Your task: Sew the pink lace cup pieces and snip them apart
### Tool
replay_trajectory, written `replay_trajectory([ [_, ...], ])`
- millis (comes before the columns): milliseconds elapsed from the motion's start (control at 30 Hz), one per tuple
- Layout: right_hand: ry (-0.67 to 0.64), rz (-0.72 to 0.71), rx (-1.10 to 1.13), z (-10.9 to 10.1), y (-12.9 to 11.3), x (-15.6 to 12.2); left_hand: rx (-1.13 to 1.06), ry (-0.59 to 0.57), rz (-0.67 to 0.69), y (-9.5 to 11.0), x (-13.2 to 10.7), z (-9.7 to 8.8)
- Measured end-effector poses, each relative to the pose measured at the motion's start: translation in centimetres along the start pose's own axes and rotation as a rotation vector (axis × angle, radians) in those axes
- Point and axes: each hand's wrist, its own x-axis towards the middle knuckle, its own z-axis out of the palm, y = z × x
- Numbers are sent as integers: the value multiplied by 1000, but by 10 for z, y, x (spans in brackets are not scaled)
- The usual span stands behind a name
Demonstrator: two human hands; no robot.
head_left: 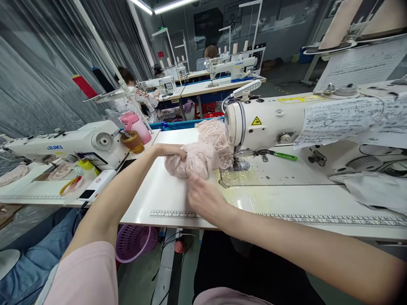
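Note:
A bunched piece of pale pink fabric [203,159] lies on the white table, left of the sewing machine's needle area. My left hand [174,151] grips it from the left side, its fingertips sunk in the folds. At the front edge of the bundle is my right hand [205,197], slightly blurred, with curled fingers closed on the cloth. Behind the bundle, more pale pink lace [214,133] is heaped against the machine head. The presser foot [235,163] stands just right of the lace.
The white sewing machine [270,123] fills the right side. A green-handled tool [282,155] lies on its bed. On the left are another machine [66,144], a pink jug [136,126] and an amber cup [132,142]. Below the table edge sits a purple basket [135,243]; a seated person's leg [41,250] is beside me.

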Motion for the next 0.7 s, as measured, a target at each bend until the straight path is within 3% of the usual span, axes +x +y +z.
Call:
replay_trajectory([
  [133, -85, 119, -16, 1, 4, 20, -35, 12, -20, -3, 3, -3],
  [333, -46, 398, 140, 2, 50, 9, -69, 48, 10, -13, 0, -3],
  [533, 37, 615, 586, 8, 73, 2, -20, 85, 45, -12, -8, 3],
  [700, 108, 645, 1108, 18, 71, 18, 95, 158, 56, 5, -31, 7],
])
